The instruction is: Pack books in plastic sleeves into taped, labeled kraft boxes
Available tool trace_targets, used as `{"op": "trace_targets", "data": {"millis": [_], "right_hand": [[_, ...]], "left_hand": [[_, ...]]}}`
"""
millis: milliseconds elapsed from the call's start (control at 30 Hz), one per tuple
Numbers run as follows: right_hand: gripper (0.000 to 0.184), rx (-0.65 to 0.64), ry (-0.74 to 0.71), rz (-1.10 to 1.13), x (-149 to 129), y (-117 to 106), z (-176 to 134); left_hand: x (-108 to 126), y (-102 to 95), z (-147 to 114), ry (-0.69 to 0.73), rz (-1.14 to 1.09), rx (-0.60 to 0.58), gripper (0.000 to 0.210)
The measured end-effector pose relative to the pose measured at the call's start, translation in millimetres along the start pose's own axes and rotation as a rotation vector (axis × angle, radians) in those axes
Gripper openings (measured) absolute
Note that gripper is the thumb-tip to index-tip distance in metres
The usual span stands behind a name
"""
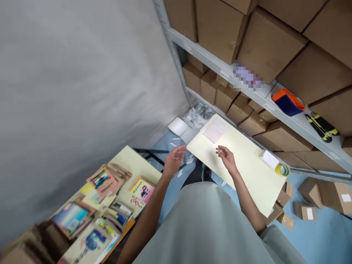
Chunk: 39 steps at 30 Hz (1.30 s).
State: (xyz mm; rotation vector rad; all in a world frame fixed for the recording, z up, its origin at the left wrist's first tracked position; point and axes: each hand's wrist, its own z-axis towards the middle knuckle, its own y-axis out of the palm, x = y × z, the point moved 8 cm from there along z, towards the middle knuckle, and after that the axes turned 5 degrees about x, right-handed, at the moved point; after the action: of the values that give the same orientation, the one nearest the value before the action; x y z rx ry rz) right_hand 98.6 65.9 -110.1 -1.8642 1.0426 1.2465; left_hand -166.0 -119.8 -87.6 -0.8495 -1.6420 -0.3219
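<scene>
1. Left hand (175,159): loosely open, fingers slightly curled, holding nothing, raised over the gap between two desks.
2. Right hand (227,158): also empty, fingers half spread and gently bent, above the near edge of the pale desk (247,172) in front.
3. Pale pink sheet (215,130): flat on that desk, toward its far left end, beyond both hands.
4. White box (268,159) and a green-and-yellow tape roll (282,169): side by side at the desk's right end.
5. Second desk (125,158), lower left: spread with colourful books (100,179).
</scene>
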Motion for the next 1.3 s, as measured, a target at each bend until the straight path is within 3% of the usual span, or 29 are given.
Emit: {"op": "trace_targets", "data": {"millis": [167,400,600,733,833,1033,1167,1300], "right_hand": [[0.049,-0.265,-0.008,-0.025,-6,50,-32],[0.052,-0.582,-0.003,-0.052,-7,139,-80],[0.05,-0.797,-0.044,-0.107,-15,218,-127],[0.049,-0.954,-0.084,-0.152,-18,280,-176],[0.049,-1.075,-0.121,-0.172,-15,332,-228],[0.045,-1.291,-0.167,-0.247,6,431,-344],[0.043,-1.379,-0.184,-0.296,27,486,-415],[0.04,-1.484,-0.164,-0.344,53,535,-483]], "left_hand": [[-15,-49.7,-86,-0.036,-0.044,0.18,0.045],[-46,-127.3,-195,-0.112,-0.104,0.477,0.041],[-68,-172.3,-256,-0.129,-0.192,0.676,0.041],[-84,-206.9,-293,-0.107,-0.252,0.773,0.042],[-104,-250.2,-333,-0.094,-0.294,0.877,0.043],[-164,-362.3,-437,-0.101,-0.312,1.127,0.048],[-208,-430.6,-513,-0.128,-0.258,1.285,0.048],[-249,-484.8,-576,-0.215,-0.101,1.411,0.044]]}}
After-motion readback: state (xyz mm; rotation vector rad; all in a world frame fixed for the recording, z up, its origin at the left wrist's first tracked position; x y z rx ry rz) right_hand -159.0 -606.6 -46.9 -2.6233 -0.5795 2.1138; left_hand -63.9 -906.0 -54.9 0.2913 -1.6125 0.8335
